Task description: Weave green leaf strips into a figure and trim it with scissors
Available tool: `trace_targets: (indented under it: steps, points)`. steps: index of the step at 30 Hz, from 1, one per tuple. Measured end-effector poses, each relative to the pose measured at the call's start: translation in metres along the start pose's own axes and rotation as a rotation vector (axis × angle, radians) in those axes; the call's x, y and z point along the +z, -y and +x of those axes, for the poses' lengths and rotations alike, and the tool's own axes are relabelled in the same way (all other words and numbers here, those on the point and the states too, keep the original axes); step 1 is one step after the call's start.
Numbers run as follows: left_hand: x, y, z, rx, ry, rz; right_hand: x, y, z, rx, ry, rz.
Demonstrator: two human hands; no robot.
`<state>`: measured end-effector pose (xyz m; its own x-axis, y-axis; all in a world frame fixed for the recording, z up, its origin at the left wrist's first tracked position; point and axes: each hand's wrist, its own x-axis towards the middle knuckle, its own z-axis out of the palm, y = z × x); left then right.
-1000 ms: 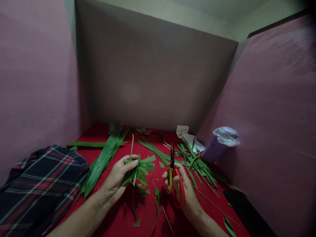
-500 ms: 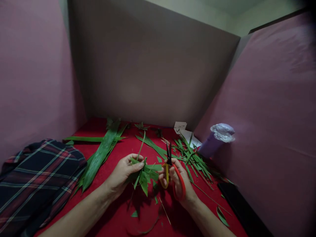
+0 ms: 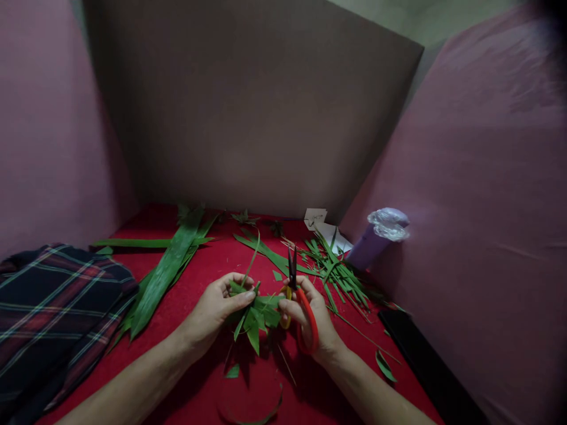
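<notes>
My left hand (image 3: pixel 217 310) is closed around a folded bundle of green leaf strips (image 3: pixel 254 313), held just above the red cloth (image 3: pixel 204 378). My right hand (image 3: pixel 316 319) grips a pair of scissors (image 3: pixel 296 295) with red and yellow handles; their dark blades point up and away, closed. The right fingertips also touch the bundle's right edge. A thin leaf strip rises from the bundle between my hands.
Long whole leaves (image 3: pixel 163 274) lie at the left, a heap of cut strips (image 3: pixel 336 271) at the right. A plaid cloth (image 3: pixel 48 307) covers the left side. A purple tube with plastic wrap (image 3: pixel 376 236), white paper (image 3: pixel 323 227) and a dark flat object (image 3: pixel 425 366) sit at the right. Panels wall in three sides.
My right hand with the scissors has moved left until its fingers meet the leaf bundle. The left hand has kept hold of the bundle. The view has tilted slightly.
</notes>
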<state>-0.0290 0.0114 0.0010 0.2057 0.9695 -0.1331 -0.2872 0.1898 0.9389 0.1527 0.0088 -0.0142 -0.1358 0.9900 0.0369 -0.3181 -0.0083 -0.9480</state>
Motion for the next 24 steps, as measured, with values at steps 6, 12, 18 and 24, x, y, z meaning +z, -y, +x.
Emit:
trace_targets:
  steps: [6,12,18,24]
  points:
    - [-0.0007,-0.0002,0.0007,-0.025,0.014,-0.02,-0.0006,-0.0004,0.0015,-0.003,-0.022,-0.025]
    - [-0.0025,0.0008,0.0004,-0.044,0.028,-0.042,-0.0013,0.0004,0.0013,-0.016,-0.04,-0.061]
    - [-0.0027,0.0005,0.0006,-0.053,0.027,-0.049,0.002,0.0033,-0.0007,-0.051,-0.051,-0.117]
    - [-0.005,0.0003,0.0022,-0.04,0.032,-0.043,0.004,0.0045,-0.0017,-0.086,-0.044,-0.171]
